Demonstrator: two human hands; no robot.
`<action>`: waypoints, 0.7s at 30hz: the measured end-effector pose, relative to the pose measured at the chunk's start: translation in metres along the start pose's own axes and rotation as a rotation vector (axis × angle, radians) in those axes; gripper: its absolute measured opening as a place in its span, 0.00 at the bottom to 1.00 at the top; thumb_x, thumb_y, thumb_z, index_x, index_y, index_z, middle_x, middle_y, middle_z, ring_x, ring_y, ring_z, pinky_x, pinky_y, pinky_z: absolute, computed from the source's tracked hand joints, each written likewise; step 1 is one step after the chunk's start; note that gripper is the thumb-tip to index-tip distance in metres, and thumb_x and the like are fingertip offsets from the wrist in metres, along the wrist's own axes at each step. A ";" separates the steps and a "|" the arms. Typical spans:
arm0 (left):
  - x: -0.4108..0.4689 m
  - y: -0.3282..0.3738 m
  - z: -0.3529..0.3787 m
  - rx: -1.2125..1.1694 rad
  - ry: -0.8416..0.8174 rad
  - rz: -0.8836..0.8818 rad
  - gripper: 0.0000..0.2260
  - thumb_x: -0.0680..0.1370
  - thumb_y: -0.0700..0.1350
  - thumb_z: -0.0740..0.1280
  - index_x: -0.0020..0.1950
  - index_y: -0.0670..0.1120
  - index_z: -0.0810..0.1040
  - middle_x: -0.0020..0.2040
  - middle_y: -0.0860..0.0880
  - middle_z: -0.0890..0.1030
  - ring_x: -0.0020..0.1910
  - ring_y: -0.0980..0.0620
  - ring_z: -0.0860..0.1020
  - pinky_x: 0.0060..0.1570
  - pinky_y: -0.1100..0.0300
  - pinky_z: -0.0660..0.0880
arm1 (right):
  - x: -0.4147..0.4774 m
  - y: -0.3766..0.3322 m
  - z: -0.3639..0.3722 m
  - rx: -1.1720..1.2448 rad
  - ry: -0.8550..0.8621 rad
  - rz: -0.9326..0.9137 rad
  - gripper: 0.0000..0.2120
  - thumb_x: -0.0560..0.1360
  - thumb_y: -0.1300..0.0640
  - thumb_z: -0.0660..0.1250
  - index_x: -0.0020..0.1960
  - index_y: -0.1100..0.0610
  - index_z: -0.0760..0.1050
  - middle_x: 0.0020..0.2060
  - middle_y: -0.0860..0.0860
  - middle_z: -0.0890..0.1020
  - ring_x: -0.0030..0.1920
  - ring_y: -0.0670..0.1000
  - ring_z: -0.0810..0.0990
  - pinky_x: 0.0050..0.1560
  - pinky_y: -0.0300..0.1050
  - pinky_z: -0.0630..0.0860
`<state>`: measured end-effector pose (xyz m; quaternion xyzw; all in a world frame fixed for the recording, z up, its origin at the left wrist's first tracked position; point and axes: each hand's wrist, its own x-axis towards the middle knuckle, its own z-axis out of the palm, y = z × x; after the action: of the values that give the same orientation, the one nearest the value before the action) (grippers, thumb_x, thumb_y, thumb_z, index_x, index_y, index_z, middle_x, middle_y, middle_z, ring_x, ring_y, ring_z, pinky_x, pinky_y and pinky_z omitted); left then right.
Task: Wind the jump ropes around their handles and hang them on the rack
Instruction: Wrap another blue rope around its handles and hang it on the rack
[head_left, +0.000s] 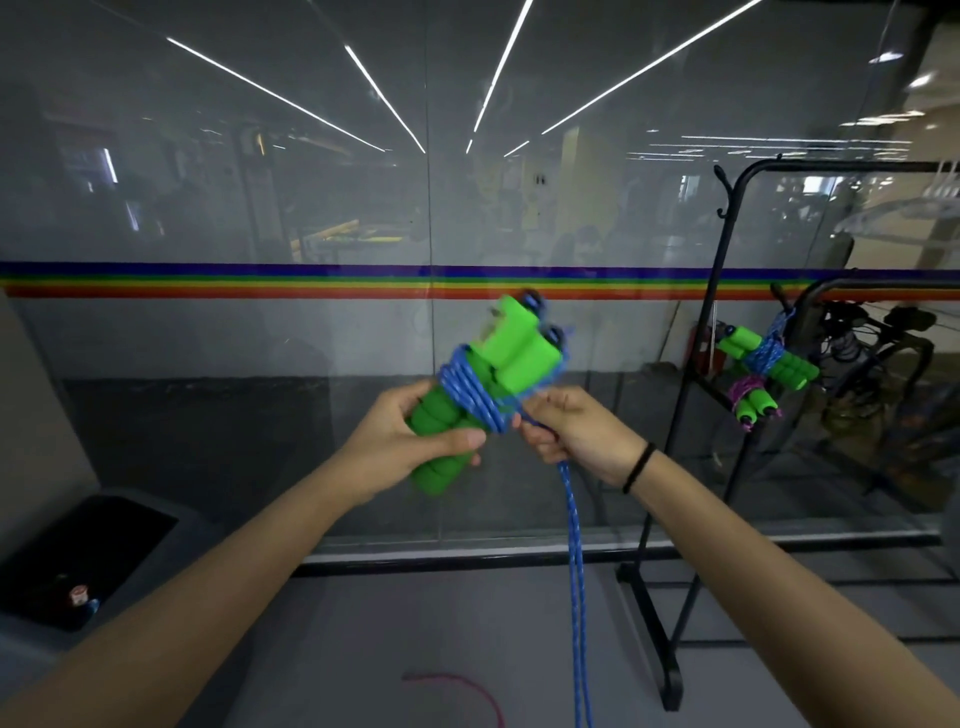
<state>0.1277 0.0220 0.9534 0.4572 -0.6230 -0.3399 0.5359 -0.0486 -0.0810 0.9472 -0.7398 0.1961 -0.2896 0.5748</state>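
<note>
1. Far left, low on the floor: a black bin (78, 561) against the wall, with a small item lying inside, too small to identify.
2. Centre left: left hand (410, 441) is curled round the lower foam ends of a pair of green handles (439, 473), thumb across the front. The handles are held side by side, tilted up to the right.
3. Blue rope (470, 397) makes several turns around the middle of the handles, just above the left hand.
4. Floor, bottom centre: a loose pink cord (467, 691) lies curved.
5. Centre right: right hand (576, 431) pinches the blue rope just beside the coils. Below this hand, two strands hang down out of frame.
6. Right wrist: a black band (638, 467).
7. Right: black rack (727, 291) stands on the floor before the glass wall (311, 208).
8. Two wound jump ropes hang by the rack's lower bar: a blue-corded bundle (763, 358), and a purple-corded bundle (753, 400) just below, touching it.
</note>
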 end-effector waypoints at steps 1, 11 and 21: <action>0.002 -0.002 0.000 -0.067 0.078 -0.015 0.10 0.70 0.31 0.69 0.49 0.40 0.78 0.37 0.48 0.85 0.31 0.51 0.82 0.34 0.60 0.79 | -0.002 0.001 0.002 -0.041 -0.015 0.029 0.15 0.80 0.55 0.53 0.36 0.56 0.69 0.20 0.44 0.65 0.21 0.42 0.58 0.21 0.31 0.57; 0.010 -0.018 0.016 -0.081 0.298 -0.211 0.20 0.70 0.37 0.73 0.59 0.39 0.72 0.44 0.42 0.83 0.31 0.49 0.82 0.31 0.55 0.80 | -0.021 -0.028 0.019 -1.197 -0.170 0.071 0.15 0.78 0.51 0.58 0.33 0.51 0.63 0.31 0.50 0.69 0.39 0.53 0.71 0.41 0.43 0.65; -0.003 -0.003 0.025 1.222 -0.348 -0.034 0.19 0.68 0.52 0.72 0.55 0.50 0.73 0.42 0.52 0.75 0.43 0.50 0.75 0.37 0.59 0.66 | -0.017 -0.079 -0.003 -1.120 -0.390 -0.148 0.08 0.67 0.49 0.73 0.41 0.53 0.82 0.26 0.41 0.77 0.29 0.39 0.74 0.34 0.32 0.66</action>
<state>0.1034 0.0223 0.9451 0.6285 -0.7752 -0.0008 0.0640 -0.0667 -0.0517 1.0200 -0.9814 0.1580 -0.0404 0.1010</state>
